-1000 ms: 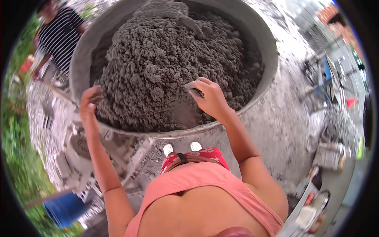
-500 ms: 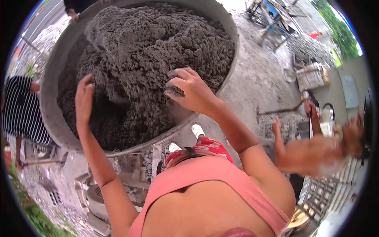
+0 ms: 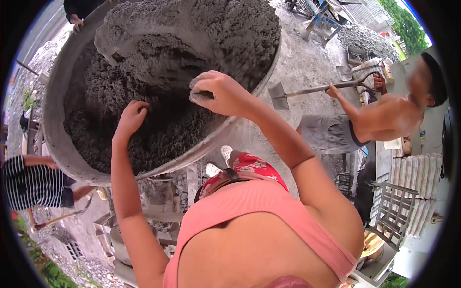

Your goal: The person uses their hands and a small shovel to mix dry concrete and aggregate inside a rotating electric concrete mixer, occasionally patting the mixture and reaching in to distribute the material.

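A wide, round grey tub (image 3: pixel 55 120) with a thick rim stands in front of me, heaped with dark grey, damp, crumbly cement mix (image 3: pixel 192 38). Over its near part is my left hand (image 3: pixel 132 119), fingers bent toward the right and thumb a little apart, with nothing seen in it. My right hand (image 3: pixel 218 93) hangs above the mix closer to the right rim. Its fingers curve with a gap to the thumb, grey paste coats the fingertips, and no object shows in it. The heap is smeared by motion beside the hands.
At right a person (image 3: pixel 384 115) holds a long-handled shovel (image 3: pixel 281 96), its blade near the tub. Someone in a striped top (image 3: pixel 33 182) stands left by a wood-handled tool (image 3: pixel 57 220). Another person's hand (image 3: pixel 76 21) touches the far-left rim. A metal rack (image 3: pixel 394 211) stands lower right.
My left hand has moved right and my right hand slightly left and farther out, bringing them closer together. The heap has changed shape. The person at right now holds the shovel out toward the tub.
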### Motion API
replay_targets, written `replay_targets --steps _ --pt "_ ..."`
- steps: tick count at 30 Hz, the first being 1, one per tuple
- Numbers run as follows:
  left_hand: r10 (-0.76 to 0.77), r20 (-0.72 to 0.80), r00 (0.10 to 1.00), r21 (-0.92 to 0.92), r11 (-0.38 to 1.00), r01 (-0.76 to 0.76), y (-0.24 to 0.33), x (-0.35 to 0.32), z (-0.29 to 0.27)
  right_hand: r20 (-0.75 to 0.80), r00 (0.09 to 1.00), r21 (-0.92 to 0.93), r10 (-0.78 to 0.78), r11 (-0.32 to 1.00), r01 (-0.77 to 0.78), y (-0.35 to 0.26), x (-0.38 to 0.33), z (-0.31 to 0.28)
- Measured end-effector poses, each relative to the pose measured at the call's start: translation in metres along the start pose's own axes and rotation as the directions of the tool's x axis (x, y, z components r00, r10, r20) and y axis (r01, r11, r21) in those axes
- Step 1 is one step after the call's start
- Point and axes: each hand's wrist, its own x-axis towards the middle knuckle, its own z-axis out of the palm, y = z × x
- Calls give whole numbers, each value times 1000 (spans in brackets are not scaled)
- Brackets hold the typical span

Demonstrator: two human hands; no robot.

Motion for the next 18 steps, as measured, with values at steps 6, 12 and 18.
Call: replay_targets --steps 6,12,18 --pt "-153 37 988 119 982 148 -13 -2 -3 -23 994 -31 -104 994 104 61 52 12" --pt "-386 324 864 -142 883 447 -25 1 5 7 999 -33 38 999 -37 99 87 26" --pt "-551 425 718 -55 776 628 -47 -5 5 68 995 -54 74 996 -70 137 68 56"
